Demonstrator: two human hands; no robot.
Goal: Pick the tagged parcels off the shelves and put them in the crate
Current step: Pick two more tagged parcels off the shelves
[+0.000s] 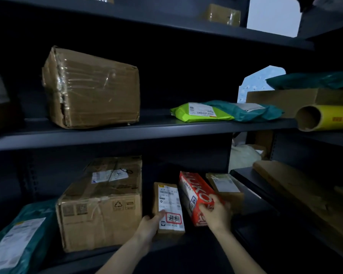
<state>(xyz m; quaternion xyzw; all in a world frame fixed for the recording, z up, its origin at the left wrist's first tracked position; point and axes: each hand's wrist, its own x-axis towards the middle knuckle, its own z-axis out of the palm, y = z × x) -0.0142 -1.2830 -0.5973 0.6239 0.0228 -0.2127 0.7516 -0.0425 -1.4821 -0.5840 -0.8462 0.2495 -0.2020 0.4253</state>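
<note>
Lower shelf [178, 247], both hands in.

Left hand [149, 224] grasps a small brown box [167, 230] at its near left corner. The thumb [160, 214] lies on top, on the white label [169, 200]; the other fingers curl round the left edge and cannot be seen beneath. A red-framed stamp [173, 218] sits on the label just right of the thumb tip. The box lies flat on the shelf, long side running away from the fingers.

Right hand [216, 214] grasps the near end of a red box [196, 191], fingers curled over its top face and thumb toward the left side. This box is tilted, its far end pointing up and left. It lies just right of the brown box; whether the two touch cannot be told.

Beyond the right fingers, a second small box [227, 186] with a pale label rests just behind the red one.

Left of the left fingers stands a big carton [99, 210], close beside the brown box. Further left lies a teal bag [20, 238].

Above the fingers, on the middle shelf [127, 134]: a taped carton [91, 88] to the left, a green bag [200, 114] above the right hand, a yellow roll [329, 118] far right.
</note>
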